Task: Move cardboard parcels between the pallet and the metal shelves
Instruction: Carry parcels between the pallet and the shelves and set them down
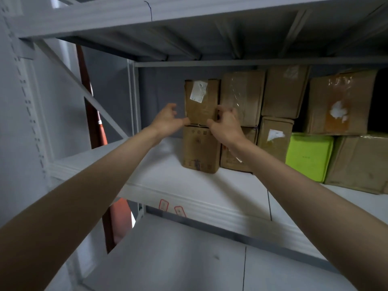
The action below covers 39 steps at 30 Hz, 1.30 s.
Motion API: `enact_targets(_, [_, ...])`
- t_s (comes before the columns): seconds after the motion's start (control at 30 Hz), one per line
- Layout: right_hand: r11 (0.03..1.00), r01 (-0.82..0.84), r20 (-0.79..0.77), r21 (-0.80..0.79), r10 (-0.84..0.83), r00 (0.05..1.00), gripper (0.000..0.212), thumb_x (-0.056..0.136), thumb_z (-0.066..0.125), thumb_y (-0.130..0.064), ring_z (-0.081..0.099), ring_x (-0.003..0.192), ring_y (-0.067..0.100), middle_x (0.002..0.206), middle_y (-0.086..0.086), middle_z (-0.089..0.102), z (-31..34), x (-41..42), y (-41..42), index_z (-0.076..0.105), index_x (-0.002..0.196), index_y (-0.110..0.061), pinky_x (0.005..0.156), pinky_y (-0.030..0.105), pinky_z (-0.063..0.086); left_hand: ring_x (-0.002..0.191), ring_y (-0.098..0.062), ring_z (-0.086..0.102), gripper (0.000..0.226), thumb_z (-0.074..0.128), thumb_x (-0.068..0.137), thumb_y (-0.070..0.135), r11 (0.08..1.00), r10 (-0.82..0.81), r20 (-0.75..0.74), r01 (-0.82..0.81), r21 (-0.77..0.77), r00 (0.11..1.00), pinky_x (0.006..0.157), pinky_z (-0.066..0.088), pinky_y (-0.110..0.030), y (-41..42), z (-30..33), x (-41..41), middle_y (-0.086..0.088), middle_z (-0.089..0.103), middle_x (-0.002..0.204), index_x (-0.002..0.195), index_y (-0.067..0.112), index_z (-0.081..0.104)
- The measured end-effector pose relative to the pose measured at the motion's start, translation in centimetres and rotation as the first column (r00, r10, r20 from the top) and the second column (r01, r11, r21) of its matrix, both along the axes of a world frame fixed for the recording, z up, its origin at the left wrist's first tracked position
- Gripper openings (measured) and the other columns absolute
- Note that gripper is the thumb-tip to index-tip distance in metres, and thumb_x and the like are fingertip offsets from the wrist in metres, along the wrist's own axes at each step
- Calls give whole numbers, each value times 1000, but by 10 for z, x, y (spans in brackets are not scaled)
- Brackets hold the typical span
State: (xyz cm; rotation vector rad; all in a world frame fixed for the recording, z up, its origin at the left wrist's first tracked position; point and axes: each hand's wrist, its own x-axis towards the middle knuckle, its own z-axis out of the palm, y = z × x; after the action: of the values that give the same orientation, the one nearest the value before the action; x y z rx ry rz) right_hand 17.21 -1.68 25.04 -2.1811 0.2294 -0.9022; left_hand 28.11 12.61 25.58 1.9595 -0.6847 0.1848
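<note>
A small cardboard parcel with a torn white label [201, 99] stands on top of another brown parcel [199, 149] at the left end of a row on the metal shelf [163, 177]. My left hand [168, 120] is at the upper parcel's lower left corner, fingers curled and apart, thumb touching its bottom edge. At the lower right corner is my right hand [225, 124], its fingers curled against the parcel's right side. Neither hand visibly grips the parcel. No pallet is in view.
More brown parcels [283, 91] are stacked two high to the right, with a bright green box [308, 156] among them. Bare shelf surface lies left of the stack. A lower shelf [189, 259] and the upper shelf's underside [210, 34] frame the bay.
</note>
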Motion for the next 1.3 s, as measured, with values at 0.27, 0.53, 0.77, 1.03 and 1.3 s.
enact_targets(0.27, [994,105,-19,8,-105,994,59,96,61,-22,45,130,23,145,3,34,1,21,4,39,151,-14,102,27,40,128,-21,52,83,76,82,32,980,-189,-156,175,-97,969,95,43,-27,-31,12,46,-4,52,144,151,14,34])
enact_targets(0.53, [989,149,-35,-22,-149,988,66,96,63,-16,49,129,27,148,6,32,15,31,30,33,154,-13,112,44,43,114,-18,59,73,83,67,29,951,-274,-117,252,-177,955,96,50,-33,-23,14,60,1,61,121,130,21,48])
enact_targets(0.77, [992,112,36,53,-114,993,66,93,66,-12,55,125,26,143,10,46,18,36,55,32,150,-14,107,44,49,115,-17,59,79,84,62,27,920,-294,-48,269,-287,955,102,50,-38,5,14,58,-1,59,126,130,22,45])
enact_targets(1.03, [981,133,112,144,-150,982,65,92,70,-19,57,118,15,135,2,55,0,33,80,35,147,-17,83,19,49,105,-2,58,68,79,77,22,904,-297,26,290,-314,954,79,48,-18,33,-12,42,16,60,113,136,26,44])
enact_targets(1.3, [958,31,220,285,-97,971,78,85,80,-27,60,122,16,135,1,60,-16,4,112,33,147,-24,109,42,48,115,-21,55,56,72,82,7,902,-211,190,266,-341,959,100,50,-36,59,-33,6,3,38,124,130,24,49])
